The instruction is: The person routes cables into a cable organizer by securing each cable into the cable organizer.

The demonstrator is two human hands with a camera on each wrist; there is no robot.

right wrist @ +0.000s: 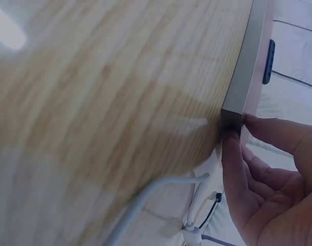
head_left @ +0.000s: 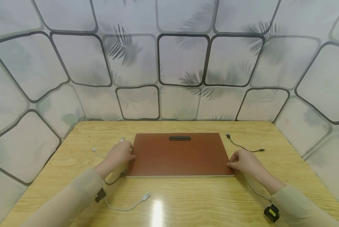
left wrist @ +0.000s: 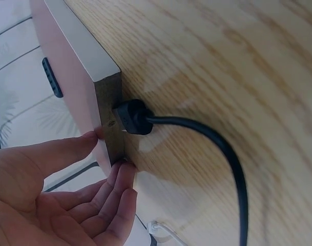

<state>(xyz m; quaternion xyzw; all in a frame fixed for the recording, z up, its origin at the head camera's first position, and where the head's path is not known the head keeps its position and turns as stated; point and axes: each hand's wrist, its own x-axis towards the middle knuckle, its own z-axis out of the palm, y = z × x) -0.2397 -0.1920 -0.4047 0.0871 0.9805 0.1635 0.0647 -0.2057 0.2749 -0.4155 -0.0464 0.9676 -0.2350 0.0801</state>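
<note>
Though wide, one board (head_left: 180, 157) between two grips (head_left: 120, 154) (head_left: 246, 162).

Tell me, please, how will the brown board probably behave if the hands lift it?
The brown board is likely stiff, as its front edge runs straight. Being flat with angular corners, it should hardly roll. Looking smooth, it may also slip.

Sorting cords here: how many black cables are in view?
2: the left black cable has its plug at the left end of the brown board; the right black cable lies on the table beyond the right hand. More may be hidden under the board.
</note>
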